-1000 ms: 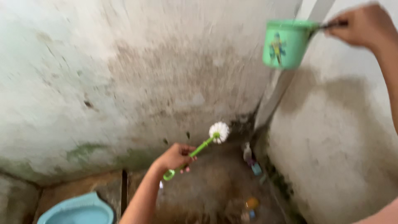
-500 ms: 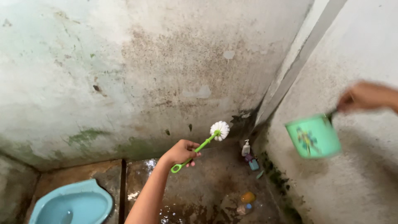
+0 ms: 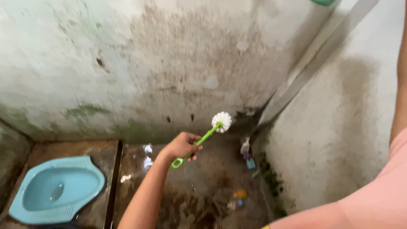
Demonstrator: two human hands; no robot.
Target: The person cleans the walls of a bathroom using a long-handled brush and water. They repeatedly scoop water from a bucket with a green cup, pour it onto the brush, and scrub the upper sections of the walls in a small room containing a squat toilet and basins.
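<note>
The left hand point(image 3: 181, 146) is curled tight around the thin green plastic handle of a toilet brush point(image 3: 202, 139), whose round white bristle head points up toward one o'clock, close to the stained, mould-streaked concrete wall point(image 3: 178, 63). The brush's looped handle end pokes out below the fist at seven o'clock. The right hand is out of view above the frame; only its raised forearm point(image 3: 400, 85) shows along the right edge, so I cannot tell its grip. A sliver of a green plastic scoop point(image 3: 324, 2) sits at the top edge, at one o'clock. A pale blue squat toilet pan point(image 3: 55, 188) lies at eight o'clock on the wet brown floor point(image 3: 203, 195).
</note>
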